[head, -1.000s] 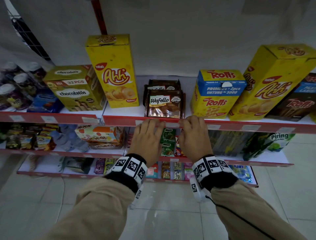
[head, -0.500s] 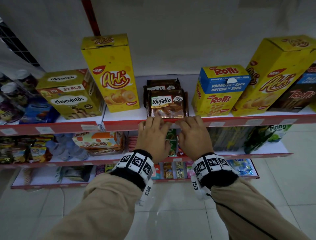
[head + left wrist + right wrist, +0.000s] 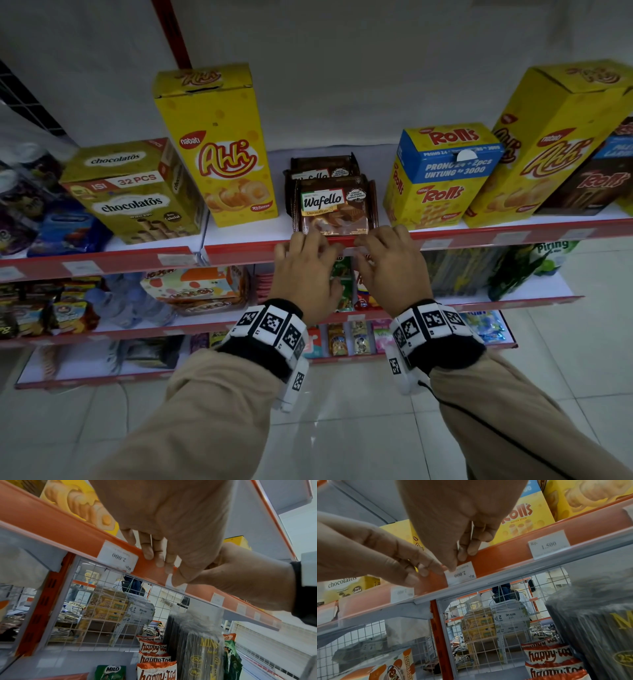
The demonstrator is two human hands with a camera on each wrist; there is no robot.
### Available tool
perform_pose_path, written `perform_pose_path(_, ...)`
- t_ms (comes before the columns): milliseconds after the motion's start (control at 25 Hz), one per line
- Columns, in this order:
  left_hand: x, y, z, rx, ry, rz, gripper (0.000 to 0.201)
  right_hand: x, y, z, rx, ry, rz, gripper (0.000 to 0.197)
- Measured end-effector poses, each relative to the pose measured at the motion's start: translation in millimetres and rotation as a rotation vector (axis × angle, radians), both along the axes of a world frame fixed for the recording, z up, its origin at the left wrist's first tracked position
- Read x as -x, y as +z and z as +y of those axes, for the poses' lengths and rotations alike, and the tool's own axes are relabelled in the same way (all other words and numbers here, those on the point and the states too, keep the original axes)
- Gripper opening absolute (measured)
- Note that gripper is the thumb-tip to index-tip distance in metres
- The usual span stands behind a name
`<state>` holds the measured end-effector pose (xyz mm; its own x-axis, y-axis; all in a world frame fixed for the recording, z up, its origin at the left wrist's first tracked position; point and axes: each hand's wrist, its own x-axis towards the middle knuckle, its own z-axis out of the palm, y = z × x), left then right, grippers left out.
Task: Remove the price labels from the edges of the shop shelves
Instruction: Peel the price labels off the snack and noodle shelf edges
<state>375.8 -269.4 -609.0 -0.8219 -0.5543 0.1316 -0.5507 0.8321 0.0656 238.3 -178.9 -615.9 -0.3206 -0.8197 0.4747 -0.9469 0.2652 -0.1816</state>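
The red edge strip [image 3: 239, 251] of the top shelf carries white price labels behind a clear cover. One label marked 2.000 [image 3: 460, 573] sits under the Wafello pack [image 3: 334, 205], between my hands. My right hand [image 3: 380, 241] hooks its fingers over the strip's top edge, and its thumb [image 3: 453, 565] presses the label's corner. In the right wrist view this hand [image 3: 462, 557] pinches label and strip together. My left hand [image 3: 308, 246] lies just left of it. Its fingertips [image 3: 149, 554] rest fairly straight on the strip front.
More labels sit along the strip, such as a 2.000 label [image 3: 118, 557] to the left and a 1.500 label [image 3: 549, 547] to the right. Ahh box [image 3: 219, 147], Rolls box [image 3: 442, 174] and chocolatos box [image 3: 133, 195] stand close behind the edge. Stocked lower shelves [image 3: 513, 301] jut out below.
Both hands stay on the strip under the Wafello pack, with only small finger shifts. The head view has moved a little nearer and turned slightly.
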Motion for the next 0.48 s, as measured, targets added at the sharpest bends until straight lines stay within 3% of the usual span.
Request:
perform_pose_path(280,0,0,-3,-0.009,0.002,-0.007,0.051,-2,5,-6,-0.164,-0.025,-0.011,0.015)
perform_pose_path(480,0,1,-4,-0.027,-0.009,0.004,0.049,2,13,-7,-0.136,-0.012,-0.144,0.011)
